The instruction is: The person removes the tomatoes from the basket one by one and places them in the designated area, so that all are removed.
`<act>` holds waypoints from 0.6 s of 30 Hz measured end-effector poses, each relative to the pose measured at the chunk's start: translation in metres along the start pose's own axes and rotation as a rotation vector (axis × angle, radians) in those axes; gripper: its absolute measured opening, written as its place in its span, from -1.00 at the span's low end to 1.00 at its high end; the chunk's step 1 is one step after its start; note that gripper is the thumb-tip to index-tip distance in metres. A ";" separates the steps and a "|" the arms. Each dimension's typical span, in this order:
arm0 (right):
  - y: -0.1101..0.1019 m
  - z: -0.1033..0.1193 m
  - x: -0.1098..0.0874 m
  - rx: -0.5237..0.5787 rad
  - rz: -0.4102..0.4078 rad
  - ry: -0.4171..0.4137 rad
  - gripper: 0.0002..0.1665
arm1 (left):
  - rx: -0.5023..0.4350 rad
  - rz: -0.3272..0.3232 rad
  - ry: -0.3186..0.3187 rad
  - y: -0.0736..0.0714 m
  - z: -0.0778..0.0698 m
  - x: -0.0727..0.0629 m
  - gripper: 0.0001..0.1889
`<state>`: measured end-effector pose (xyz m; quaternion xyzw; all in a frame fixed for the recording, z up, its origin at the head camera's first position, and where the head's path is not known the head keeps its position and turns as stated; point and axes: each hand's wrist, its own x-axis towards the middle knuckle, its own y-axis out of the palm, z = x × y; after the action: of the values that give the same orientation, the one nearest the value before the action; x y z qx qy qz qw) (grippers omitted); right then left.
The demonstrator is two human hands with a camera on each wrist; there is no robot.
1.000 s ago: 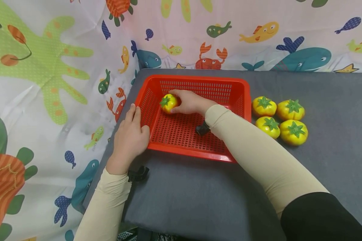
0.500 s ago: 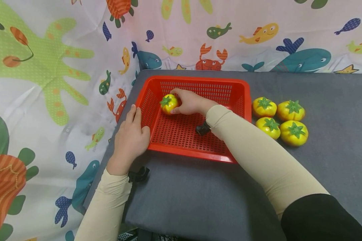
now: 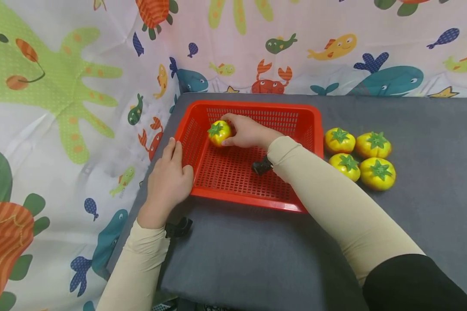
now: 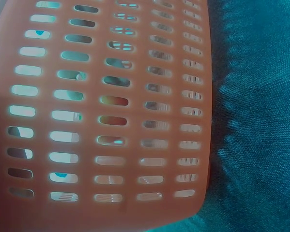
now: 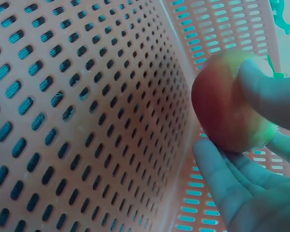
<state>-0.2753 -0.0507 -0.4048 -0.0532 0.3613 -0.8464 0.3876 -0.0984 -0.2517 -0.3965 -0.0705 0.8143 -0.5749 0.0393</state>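
In the head view my right hand [image 3: 249, 131] reaches into the left part of a red plastic basket [image 3: 237, 201], gripping a yellow-orange persimmon [image 3: 219, 134] with a green star-shaped calyx. Thumb and fingers hold it from opposite sides in the right wrist view, where the persimmon [image 5: 222, 104] appears close to the slotted basket floor [image 5: 86, 116]. My left hand [image 3: 168, 179] rests with straight fingers against the basket's left rim. Only the basket's slotted outer wall [image 4: 91, 145] fills most of the left wrist view; the left hand is out of sight there.
Several more persimmons [image 3: 378, 173] stand grouped on the grey cloth-covered table [image 3: 249, 250], just right of the basket. A curtain printed with sea animals [image 3: 233, 47] borders the table behind and to the left. Dark wrist cameras [image 3: 261, 166] are strapped to both wrists.
The head view has tilted slightly. Against the basket, the right hand and its persimmon have risen a little. The left hand keeps its place at the rim.
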 end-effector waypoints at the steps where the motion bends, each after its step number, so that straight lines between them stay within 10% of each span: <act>1: 0.000 0.000 0.000 0.004 0.000 0.000 -0.07 | 0.002 -0.001 0.000 0.000 0.000 0.000 -0.23; 18: -0.006 0.006 -0.010 0.051 0.017 0.015 -0.06 | 0.006 -0.007 0.004 -0.001 0.000 -0.001 -0.24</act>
<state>-0.2702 -0.0445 -0.3943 -0.0342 0.3429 -0.8524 0.3932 -0.0969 -0.2516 -0.3955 -0.0719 0.8123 -0.5776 0.0360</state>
